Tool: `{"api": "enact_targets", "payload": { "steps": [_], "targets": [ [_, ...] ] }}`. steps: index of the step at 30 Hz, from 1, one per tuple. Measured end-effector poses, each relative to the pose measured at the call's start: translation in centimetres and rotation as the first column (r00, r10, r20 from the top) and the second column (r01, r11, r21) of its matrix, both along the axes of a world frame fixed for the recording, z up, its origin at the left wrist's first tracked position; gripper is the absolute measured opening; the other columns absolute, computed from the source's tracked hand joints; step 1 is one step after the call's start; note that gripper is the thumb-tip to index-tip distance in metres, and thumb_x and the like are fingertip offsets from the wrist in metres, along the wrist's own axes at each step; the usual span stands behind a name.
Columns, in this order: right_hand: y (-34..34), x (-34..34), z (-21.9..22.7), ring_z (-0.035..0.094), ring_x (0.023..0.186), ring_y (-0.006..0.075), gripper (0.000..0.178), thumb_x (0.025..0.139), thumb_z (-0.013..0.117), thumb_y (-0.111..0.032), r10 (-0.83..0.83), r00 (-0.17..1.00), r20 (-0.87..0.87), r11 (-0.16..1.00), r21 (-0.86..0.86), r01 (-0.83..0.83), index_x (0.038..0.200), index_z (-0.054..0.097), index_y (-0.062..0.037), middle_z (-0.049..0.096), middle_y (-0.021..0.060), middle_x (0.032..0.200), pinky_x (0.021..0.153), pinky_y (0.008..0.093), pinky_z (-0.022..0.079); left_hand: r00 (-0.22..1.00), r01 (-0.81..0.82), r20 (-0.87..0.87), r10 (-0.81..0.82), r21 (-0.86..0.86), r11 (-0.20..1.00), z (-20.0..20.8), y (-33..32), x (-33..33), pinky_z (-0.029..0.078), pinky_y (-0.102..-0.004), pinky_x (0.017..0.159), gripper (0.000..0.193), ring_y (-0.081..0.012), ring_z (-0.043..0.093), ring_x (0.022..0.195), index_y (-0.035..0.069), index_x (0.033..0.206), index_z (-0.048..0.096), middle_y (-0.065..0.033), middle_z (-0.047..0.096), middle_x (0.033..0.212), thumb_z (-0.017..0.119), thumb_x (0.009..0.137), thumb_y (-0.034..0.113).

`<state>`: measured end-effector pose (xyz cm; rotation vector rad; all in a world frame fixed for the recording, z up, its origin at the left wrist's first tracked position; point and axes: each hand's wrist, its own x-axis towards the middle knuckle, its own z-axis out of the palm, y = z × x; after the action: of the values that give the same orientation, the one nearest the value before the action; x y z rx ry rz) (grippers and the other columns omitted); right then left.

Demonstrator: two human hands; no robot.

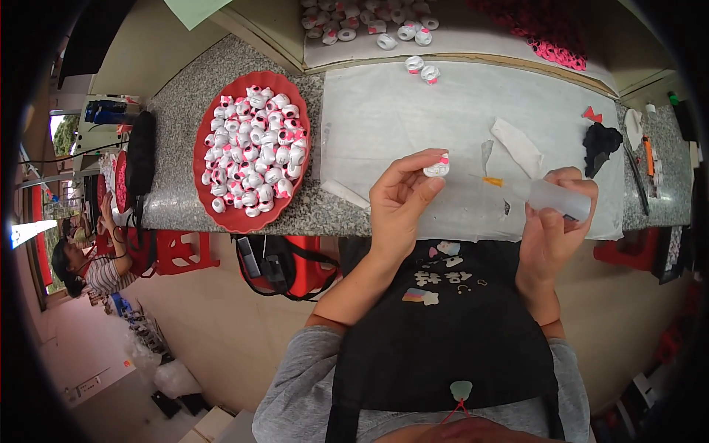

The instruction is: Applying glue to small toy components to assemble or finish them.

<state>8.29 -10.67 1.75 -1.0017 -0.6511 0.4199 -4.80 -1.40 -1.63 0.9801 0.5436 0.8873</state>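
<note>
My left hand (402, 193) pinches a small white figurine head (437, 167) with a pink bow between thumb and fingertips, above the paper-covered worktop. In my right hand (552, 229) lies a translucent squeeze bottle (559, 199), tilted on its side. Its orange needle tip (492, 181) points left at the figurine head, with a gap between them. A scalloped red tray (203, 193) at the left is heaped with similar white and pink pieces (255, 151).
White paper (391, 111) covers the worktop. Two white pieces (422, 69) sit at its far edge, below a shelf with more white pieces and pink parts (557, 53). A folded tissue (518, 148), black cloth (600, 148) and tweezers (636, 181) lie rightward. Another person (103, 269) sits far left.
</note>
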Motion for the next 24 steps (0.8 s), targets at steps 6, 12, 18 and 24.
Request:
{"api": "enact_targets", "payload": {
  "steps": [6, 12, 18, 24],
  "targets": [
    [-0.4, -0.9, -0.3, 0.049, 0.068, 0.0141, 0.041, 0.057, 0.072, -0.014, -0.021, 0.943, 0.331, 1.0, 0.007, 0.02, 0.083, 0.04, -0.0067, 0.045, 0.0075, 0.081, 0.062, 0.0256, 0.041, 0.995, 0.032, 0.097, -0.03, -0.022, 0.999, 0.4, -0.4, -0.3, 0.044, -0.0303, 0.075, 0.033, -0.0185, 0.052, 0.088, -0.002, 0.103, 0.041, -0.0162, 0.05, 0.1, 0.053, 0.073, -0.001],
    [-0.3, -1.6, 0.1, 0.044, 0.058, 0.0119, 0.041, 0.059, 0.071, -0.018, 0.067, 0.868, 0.492, 0.998, -0.03, -0.06, 0.084, 0.04, -0.0089, 0.045, 0.0056, 0.079, 0.052, 0.0235, 0.039, 0.992, 0.028, 0.12, -0.024, -0.026, 0.999, 0.6, -0.2, -0.4, 0.044, -0.0331, 0.077, 0.036, -0.0203, 0.051, 0.09, -0.002, 0.104, 0.04, -0.0172, 0.049, 0.099, 0.054, 0.071, -0.002],
    [-0.2, -1.3, -0.4, 0.05, 0.061, 0.0143, 0.049, 0.051, 0.075, -0.006, 0.096, 0.841, 0.532, 0.991, 0.026, -0.129, 0.087, 0.042, -0.0073, 0.046, 0.0089, 0.082, 0.052, 0.0234, 0.044, 0.993, 0.05, 0.105, -0.048, -0.017, 0.999, 0.4, -0.2, -0.6, 0.044, -0.0333, 0.077, 0.035, -0.0213, 0.05, 0.092, -0.003, 0.103, 0.041, -0.0177, 0.049, 0.099, 0.054, 0.071, -0.002],
    [-0.2, -1.4, -0.4, 0.05, 0.061, 0.0145, 0.049, 0.051, 0.075, -0.005, 0.114, 0.835, 0.539, 0.99, 0.003, -0.138, 0.087, 0.042, -0.0074, 0.046, 0.0089, 0.083, 0.052, 0.0233, 0.043, 0.993, 0.065, 0.1, -0.062, -0.019, 0.998, 0.2, -0.1, -0.7, 0.044, -0.0337, 0.077, 0.035, -0.0218, 0.05, 0.093, -0.003, 0.103, 0.041, -0.0176, 0.05, 0.098, 0.055, 0.07, -0.002]
  ]
}}
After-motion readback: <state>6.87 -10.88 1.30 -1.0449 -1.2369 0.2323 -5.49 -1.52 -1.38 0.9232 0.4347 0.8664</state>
